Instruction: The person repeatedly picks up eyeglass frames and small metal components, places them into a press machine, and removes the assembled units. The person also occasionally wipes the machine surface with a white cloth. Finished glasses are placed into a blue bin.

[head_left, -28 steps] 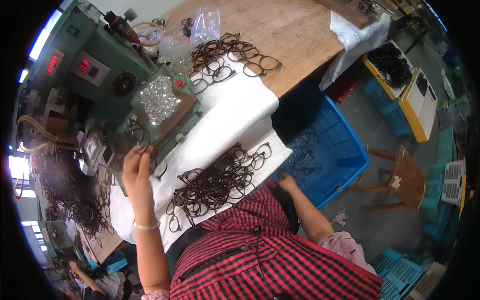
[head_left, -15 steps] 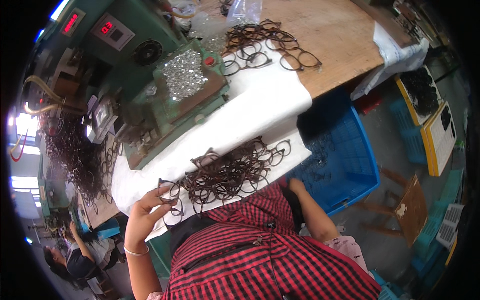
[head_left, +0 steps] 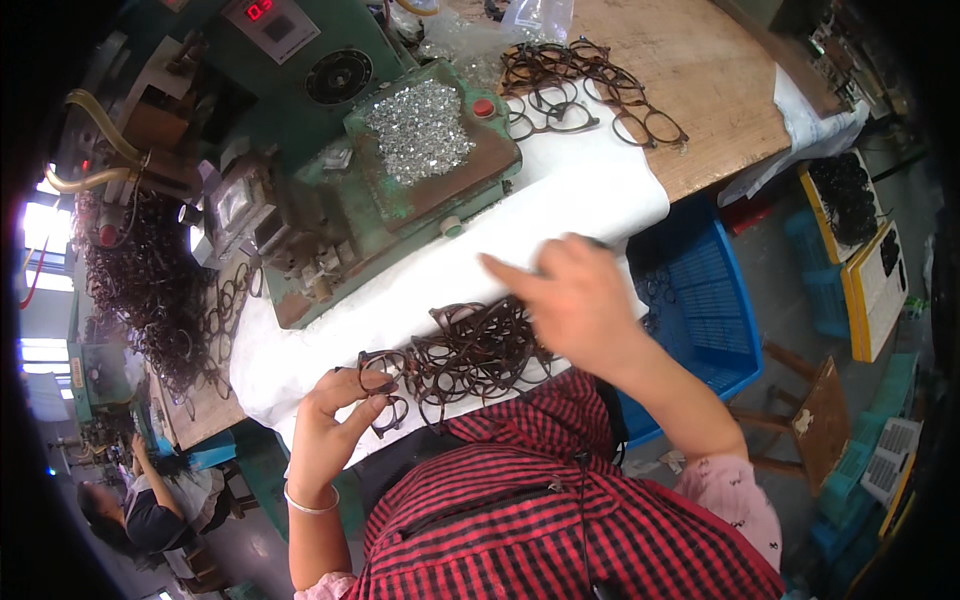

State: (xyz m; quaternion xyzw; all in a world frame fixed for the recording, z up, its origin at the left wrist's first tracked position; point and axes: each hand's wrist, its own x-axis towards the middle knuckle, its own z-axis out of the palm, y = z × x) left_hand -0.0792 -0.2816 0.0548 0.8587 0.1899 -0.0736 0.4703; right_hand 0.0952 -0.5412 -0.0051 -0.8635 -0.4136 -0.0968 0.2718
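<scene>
Right hand (head_left: 582, 308) has swung from beside the blue basket (head_left: 715, 300) to above the glasses pile (head_left: 470, 355), grip too blurred to tell. Left hand (head_left: 333, 420) pinches a brown frame (head_left: 385, 387) at left.

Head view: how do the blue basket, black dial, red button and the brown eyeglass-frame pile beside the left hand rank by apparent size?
1. Blue basket, though partly hidden
2. Brown eyeglass-frame pile
3. Black dial
4. Red button

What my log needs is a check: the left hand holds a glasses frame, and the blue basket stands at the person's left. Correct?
Wrong side: the head view shows the blue basket at the person's right. The left hand holds a glasses frame.
</scene>
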